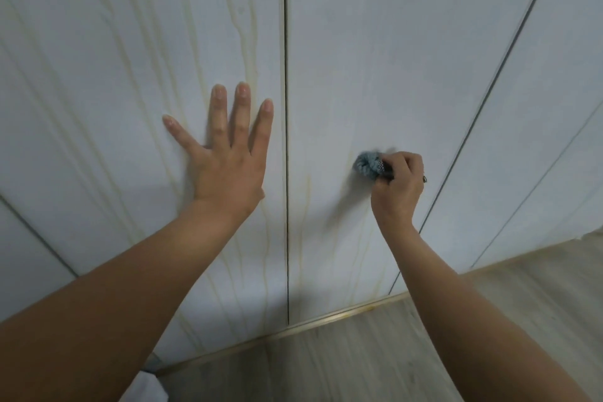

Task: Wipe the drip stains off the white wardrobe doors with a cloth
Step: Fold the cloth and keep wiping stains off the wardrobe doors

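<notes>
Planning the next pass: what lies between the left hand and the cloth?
Head view: the dark door seam and white door panel separate left hand from cloth.

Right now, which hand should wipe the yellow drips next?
Right. The right hand grips the cloth against the door, with drips just below it. The left hand lies flat on the other door, holding nothing.

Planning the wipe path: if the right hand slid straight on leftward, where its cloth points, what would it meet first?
Probably the faint drip stain just beside the cloth in the right hand, then the dark seam between the doors.
</notes>
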Tool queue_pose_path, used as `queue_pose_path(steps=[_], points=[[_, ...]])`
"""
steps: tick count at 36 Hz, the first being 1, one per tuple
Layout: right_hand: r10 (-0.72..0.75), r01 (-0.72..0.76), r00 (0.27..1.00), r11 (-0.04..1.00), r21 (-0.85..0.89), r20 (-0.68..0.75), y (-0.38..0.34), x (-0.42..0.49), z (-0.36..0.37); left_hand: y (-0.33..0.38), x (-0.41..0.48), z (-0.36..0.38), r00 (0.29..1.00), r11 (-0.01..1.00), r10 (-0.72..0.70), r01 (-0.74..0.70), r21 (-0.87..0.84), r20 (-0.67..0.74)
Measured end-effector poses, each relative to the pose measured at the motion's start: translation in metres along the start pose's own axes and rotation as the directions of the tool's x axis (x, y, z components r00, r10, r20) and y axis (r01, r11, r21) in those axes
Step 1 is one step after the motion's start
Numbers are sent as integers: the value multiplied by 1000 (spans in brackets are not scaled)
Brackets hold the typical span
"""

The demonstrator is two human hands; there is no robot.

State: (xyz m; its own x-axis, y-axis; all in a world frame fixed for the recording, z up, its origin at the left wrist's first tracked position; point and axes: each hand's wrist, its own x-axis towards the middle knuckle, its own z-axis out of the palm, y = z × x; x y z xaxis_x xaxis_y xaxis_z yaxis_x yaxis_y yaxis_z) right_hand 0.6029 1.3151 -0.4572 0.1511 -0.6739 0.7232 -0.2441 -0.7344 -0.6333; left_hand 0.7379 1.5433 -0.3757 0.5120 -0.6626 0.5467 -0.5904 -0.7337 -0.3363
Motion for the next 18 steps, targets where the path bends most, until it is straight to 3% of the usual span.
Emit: queue_pose_path(steps=[4, 11, 14, 18], points=[[-48, 45, 998, 997, -68, -30, 29, -42, 25, 1, 1, 4, 1000, 1000, -8, 8, 5, -4], [127, -107, 975, 987, -119, 182, 50, -74, 22, 1, 0, 6, 1000, 1000, -11, 11, -4, -9], [95, -93, 989, 995, -17, 110, 20, -41, 2, 0, 0, 5, 1000, 1000, -10, 10, -6, -10], [-129, 135, 990, 985, 107, -57, -48, 15, -15, -1, 0, 5, 1000, 1000, -8, 8, 12, -25]])
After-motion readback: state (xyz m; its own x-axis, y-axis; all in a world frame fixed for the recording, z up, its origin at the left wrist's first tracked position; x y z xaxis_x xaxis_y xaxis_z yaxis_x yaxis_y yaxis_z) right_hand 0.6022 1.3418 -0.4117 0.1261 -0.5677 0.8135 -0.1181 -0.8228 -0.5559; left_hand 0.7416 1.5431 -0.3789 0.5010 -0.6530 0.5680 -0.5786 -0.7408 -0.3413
